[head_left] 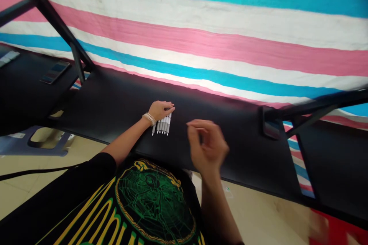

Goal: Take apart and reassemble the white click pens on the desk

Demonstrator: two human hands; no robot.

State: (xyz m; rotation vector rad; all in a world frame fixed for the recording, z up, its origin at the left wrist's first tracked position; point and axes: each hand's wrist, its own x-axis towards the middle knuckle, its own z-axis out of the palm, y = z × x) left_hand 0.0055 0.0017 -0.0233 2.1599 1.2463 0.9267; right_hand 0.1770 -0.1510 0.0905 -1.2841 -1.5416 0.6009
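Observation:
Several white pens (162, 125) lie side by side in a row on the black table (115, 103). My left hand (162, 109), with a beaded bracelet on the wrist, rests palm down on the far ends of the pens, fingers stretched flat over them. My right hand (207, 144) hovers in the air to the right of the pens, above the table's near edge. Its fingers are curled loosely and smeared by motion, and I cannot make out anything in them.
A striped pink, white and blue cloth (201, 38) hangs behind the table. Black metal frame bars (51, 15) cross at the left and at the right (313, 109). A phone (54, 72) lies on the neighbouring table at the left. A grey plastic stool (34, 141) stands below.

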